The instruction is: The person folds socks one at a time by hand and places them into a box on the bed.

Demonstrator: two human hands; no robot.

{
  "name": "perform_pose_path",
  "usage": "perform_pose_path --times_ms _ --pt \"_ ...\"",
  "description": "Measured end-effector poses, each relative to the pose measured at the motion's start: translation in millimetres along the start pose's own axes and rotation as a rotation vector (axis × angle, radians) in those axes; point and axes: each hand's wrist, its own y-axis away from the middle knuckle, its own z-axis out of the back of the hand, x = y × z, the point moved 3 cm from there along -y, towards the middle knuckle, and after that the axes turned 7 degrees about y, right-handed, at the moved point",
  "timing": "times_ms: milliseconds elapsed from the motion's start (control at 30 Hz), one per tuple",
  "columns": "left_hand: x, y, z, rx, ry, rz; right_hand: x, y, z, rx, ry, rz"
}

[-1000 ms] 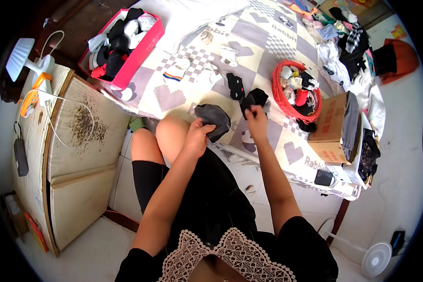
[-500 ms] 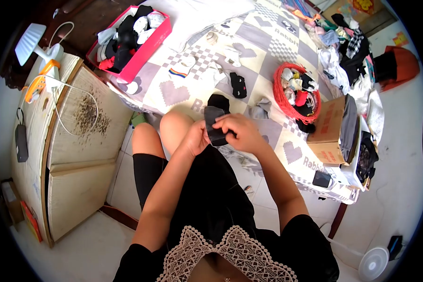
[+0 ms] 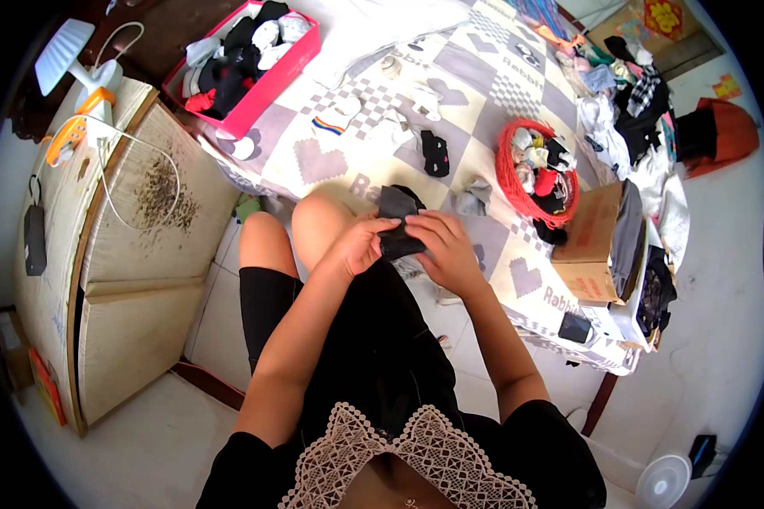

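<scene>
Above my lap, my left hand [image 3: 362, 244] is closed on the near left edge of a dark grey and black cloth [image 3: 399, 222], which looks like socks laid together. My right hand [image 3: 444, 246] grips the right side of the same cloth, its fingers bent over it. Just beyond, on the bed, lie a black patterned sock [image 3: 435, 153], a white sock [image 3: 389, 133] and a white sock with a rainbow stripe [image 3: 337, 119]. A grey sock [image 3: 472, 197] rests to the right of my hands.
A pink box [image 3: 280, 71] of socks stands at the bed's far left, a red basket [image 3: 504, 174] of socks on the right. Beside the basket are a cardboard box [image 3: 582, 246] and a phone [image 3: 575, 327]. Clothes [image 3: 637, 110] are heaped behind. A wooden cabinet [image 3: 144, 339] stands left.
My right hand has brought the black sock from the right over to the grey one in my left hand. Both hands now hold the pieces together.
</scene>
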Motion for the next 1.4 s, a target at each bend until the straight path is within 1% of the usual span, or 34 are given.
perform_pose_path --times_ms 67,100,167,200,233,300,333,367,433,467,500,567,600,667,700,733,767,800,833,900,933,967,1000,1033,1067,1133,1233,1267,1333,1400 --pt "2.3 -0.6 4.7 0.021 0.032 0.040 -5.4 0.2 -0.4 -0.015 -0.002 0.064" --pt "0.3 4.3 -0.4 -0.032 0.055 0.040 -1.9 -3.8 -0.2 -0.029 -0.001 0.118" --pt "-1.9 12.7 -4.4 -0.099 0.151 0.134 7.8 -9.0 -1.0 -0.027 -0.023 0.152" --pt "-7.9 21.2 -13.3 -0.050 0.235 0.175 15.8 -11.3 -3.7 0.006 -0.067 0.197" --pt "-11.0 22.6 -6.7 -0.050 0.228 0.161 26.0 -12.4 -5.6 0.041 -0.110 0.240" --pt "-14.7 22.8 10.9 -0.033 0.358 0.166 47.6 -11.3 -5.4 0.061 -0.241 0.251" --pt "-22.1 24.3 11.1 -0.182 0.377 0.074 55.1 -7.3 -10.8 0.060 -0.303 0.272" --pt "-32.2 32.5 10.2 -0.191 0.385 -0.027 62.8 -2.0 -14.8 0.066 -0.367 0.290" --pt "-53.6 33.2 48.5 -0.229 0.167 -0.372 80.2 -4.0 -9.4 0.069 -0.421 0.312" --pt "-62.8 35.6 67.0 -0.300 0.164 -0.245 85.9 -4.5 -6.4 0.084 -0.472 0.316" --pt "-70.4 46.5 48.9 -0.509 0.043 -0.577 87.3 -4.4 -6.1 0.078 -0.471 0.329" --pt "-81.1 58.5 44.2 -0.428 -0.022 -0.710 86.5 -5.1 -6.2 0.050 -0.478 0.303" --pt "-85.1 57.2 53.9 -0.426 -0.030 -0.719 85.1 -5.6 -9.2 0.053 -0.484 0.291" --pt "-92.5 51.7 76.7 -0.581 -0.548 -0.902 86.8 -4.6 -11.8 0.044 -0.469 0.310" --pt "-95.3 54.9 68.2 -0.578 -0.548 -0.906 86.9 -3.2 -13.1 0.042 -0.452 0.325" --pt "-102.5 65.1 48.0 -0.719 -0.826 -1.013 87.1 -1.7 -15.6 0.040 -0.449 0.329" --pt "-107.9 70.9 30.2 -0.857 -1.109 -1.110 87.5 0.1 -18.6 0.021 -0.383 0.365" --pt "-109.8 68.9 24.1 -0.841 -1.105 -1.130 86.8 3.2 -22.2 0.004 -0.316 0.399" --pt "-109.2 66.0 22.4 -0.840 -1.105 -1.131 83.8 8.2 -27.8 0.003 -0.315 0.399" --pt "-109.3 56.1 20.1 -0.752 -1.111 -1.036 73.5 15.5 -44.2 0.130 -0.268 0.295" --pt "-107.8 54.2 20.7 -0.726 -1.111 -0.927 72.1 19.7 -48.1 0.125 -0.266 0.301" --pt "-105.6 53.7 23.5 -0.765 -1.283 -1.045 69.7 24.1 -53.2 0.142 -0.294 0.227" --pt "-101.9 55.6 26.4 -0.813 -1.315 -0.966 69.3 23.5 -55.5 0.159 -0.325 0.151" --pt "-97.3 56.7 30.6 -0.860 -1.344 -0.878 68.9 23.2 -57.5 0.160 -0.331 0.150" --pt "-93.0 60.6 35.2 -0.867 -1.347 -0.856 71.3 26.8 -57.8 0.140 -0.328 0.171" --pt "-86.4 69.1 40.1 -0.861 -1.374 -0.836 77.1 32.6 -58.4 0.102 -0.339 0.185" --pt "-78.6 70.2 39.6 -0.819 -1.302 -0.641 77.1 36.3 -59.6 0.098 -0.336 0.185" --pt "-78.4 72.4 35.0 -0.823 -1.301 -0.636 75.5 35.8 -61.3 0.102 -0.340 0.179" --pt "-76.3 74.0 24.2 -0.781 -1.478 -0.589 75.4 35.3 -63.3 0.108 -0.343 0.191" --pt "-77.6 72.5 25.9 -0.781 -1.510 -0.550 74.7 35.0 -63.4 0.108 -0.340 0.206"
